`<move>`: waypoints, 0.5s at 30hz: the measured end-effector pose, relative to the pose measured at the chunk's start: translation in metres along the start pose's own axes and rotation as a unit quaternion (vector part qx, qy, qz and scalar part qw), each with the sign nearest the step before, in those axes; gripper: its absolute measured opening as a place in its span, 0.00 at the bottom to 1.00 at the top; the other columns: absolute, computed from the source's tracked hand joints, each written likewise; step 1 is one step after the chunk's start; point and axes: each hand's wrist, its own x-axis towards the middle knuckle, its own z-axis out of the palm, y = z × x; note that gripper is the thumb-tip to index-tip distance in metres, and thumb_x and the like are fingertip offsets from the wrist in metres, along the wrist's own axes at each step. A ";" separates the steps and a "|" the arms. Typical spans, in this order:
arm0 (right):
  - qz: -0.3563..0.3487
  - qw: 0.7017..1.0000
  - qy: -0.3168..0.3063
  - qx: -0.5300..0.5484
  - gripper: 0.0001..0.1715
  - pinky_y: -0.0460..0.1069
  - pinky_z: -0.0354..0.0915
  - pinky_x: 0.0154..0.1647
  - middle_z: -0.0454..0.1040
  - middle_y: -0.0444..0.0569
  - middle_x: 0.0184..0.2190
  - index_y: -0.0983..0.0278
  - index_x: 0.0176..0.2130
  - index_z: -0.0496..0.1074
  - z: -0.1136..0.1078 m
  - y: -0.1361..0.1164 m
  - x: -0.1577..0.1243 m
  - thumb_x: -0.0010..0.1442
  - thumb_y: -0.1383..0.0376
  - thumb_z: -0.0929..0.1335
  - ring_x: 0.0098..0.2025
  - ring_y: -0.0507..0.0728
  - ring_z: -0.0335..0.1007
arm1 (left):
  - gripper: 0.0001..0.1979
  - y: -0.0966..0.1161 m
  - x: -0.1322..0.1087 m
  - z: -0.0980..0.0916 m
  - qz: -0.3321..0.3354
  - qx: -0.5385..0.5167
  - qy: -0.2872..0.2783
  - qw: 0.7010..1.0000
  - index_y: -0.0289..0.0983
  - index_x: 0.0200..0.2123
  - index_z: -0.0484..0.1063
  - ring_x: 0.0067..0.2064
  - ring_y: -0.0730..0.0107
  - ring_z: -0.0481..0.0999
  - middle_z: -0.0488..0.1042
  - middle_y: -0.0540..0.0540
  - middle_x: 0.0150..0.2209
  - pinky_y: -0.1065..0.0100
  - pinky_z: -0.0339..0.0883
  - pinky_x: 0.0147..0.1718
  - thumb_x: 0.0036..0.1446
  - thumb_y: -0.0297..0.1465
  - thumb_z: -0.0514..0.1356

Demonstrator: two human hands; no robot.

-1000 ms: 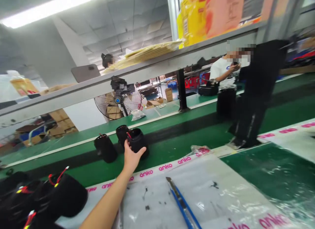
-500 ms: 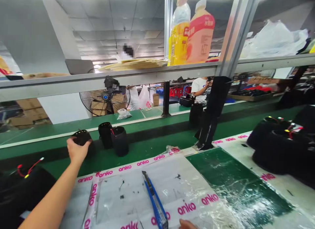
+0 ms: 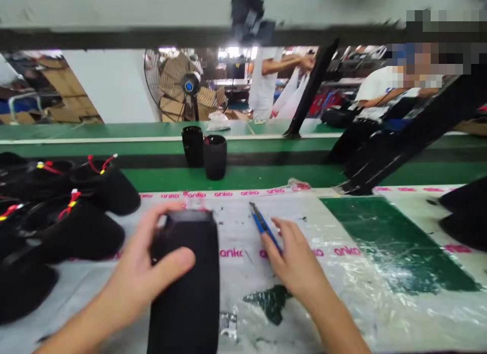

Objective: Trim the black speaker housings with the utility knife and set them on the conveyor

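Observation:
My left hand (image 3: 146,273) is wrapped round a black fabric cylinder (image 3: 186,288) that lies lengthwise on the plastic-covered table in front of me. My right hand (image 3: 294,260) rests flat on the plastic sheet with its fingers stretched out, fingertips touching a blue utility knife (image 3: 264,227). Two more black cylinders (image 3: 207,153) stand upright on the green conveyor belt (image 3: 266,176) beyond the table.
A pile of black cylinders with red and yellow cords (image 3: 64,207) lies at the left. More black items (image 3: 464,212) sit at the right edge. A black post (image 3: 399,151) leans across the right. A fan (image 3: 186,87) and other people stand behind the belt.
My left hand took a black cylinder off the conveyor and brought it onto the table in front of me. My right hand came into view and reached the blue knife. My view dropped downward.

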 end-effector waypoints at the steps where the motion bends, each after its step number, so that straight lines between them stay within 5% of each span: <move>1: 0.006 0.999 -0.023 -0.042 0.24 0.67 0.62 0.66 0.73 0.56 0.54 0.66 0.57 0.71 0.005 -0.006 0.011 0.64 0.60 0.71 0.57 0.64 0.69 | 0.32 -0.003 -0.014 0.004 -0.041 0.002 -0.073 0.997 0.47 0.63 0.64 0.56 0.50 0.76 0.71 0.42 0.61 0.58 0.75 0.47 0.62 0.53 0.64; 4: 0.037 0.987 -0.077 -0.137 0.19 0.66 0.64 0.62 0.73 0.54 0.51 0.66 0.54 0.72 0.017 -0.015 0.036 0.66 0.62 0.71 0.55 0.63 0.70 | 0.38 -0.010 -0.034 0.018 -0.123 0.046 -0.229 0.965 0.43 0.63 0.60 0.58 0.43 0.74 0.71 0.37 0.59 0.49 0.73 0.50 0.59 0.58 0.63; 7: 0.041 0.978 -0.106 -0.175 0.17 0.63 0.68 0.58 0.71 0.54 0.48 0.67 0.53 0.70 0.009 -0.018 0.038 0.67 0.63 0.69 0.50 0.61 0.71 | 0.42 -0.011 -0.026 0.026 -0.147 0.107 -0.309 0.934 0.36 0.63 0.59 0.47 0.46 0.77 0.72 0.33 0.54 0.46 0.72 0.45 0.58 0.61 0.60; 10: 0.028 0.980 -0.123 -0.155 0.20 0.58 0.73 0.50 0.73 0.56 0.45 0.66 0.54 0.68 -0.015 -0.023 0.011 0.68 0.56 0.64 0.46 0.62 0.75 | 0.40 -0.004 -0.008 0.025 -0.148 0.156 -0.381 0.899 0.34 0.58 0.63 0.41 0.49 0.76 0.72 0.34 0.50 0.48 0.72 0.41 0.55 0.57 0.63; 13: 0.011 0.979 -0.177 -0.102 0.27 0.49 0.77 0.32 0.78 0.50 0.38 0.61 0.52 0.68 -0.037 -0.028 -0.038 0.69 0.44 0.63 0.34 0.57 0.78 | 0.35 -0.006 0.011 0.021 -0.100 0.164 -0.443 0.876 0.36 0.51 0.68 0.48 0.43 0.76 0.72 0.36 0.52 0.45 0.73 0.45 0.48 0.53 0.70; 15: -0.047 0.976 -0.175 -0.118 0.21 0.43 0.77 0.31 0.82 0.48 0.45 0.56 0.57 0.67 -0.044 -0.029 -0.068 0.72 0.48 0.65 0.38 0.55 0.82 | 0.37 -0.019 0.019 0.023 -0.022 0.120 -0.455 0.882 0.38 0.53 0.69 0.56 0.40 0.73 0.70 0.36 0.58 0.44 0.72 0.53 0.46 0.52 0.74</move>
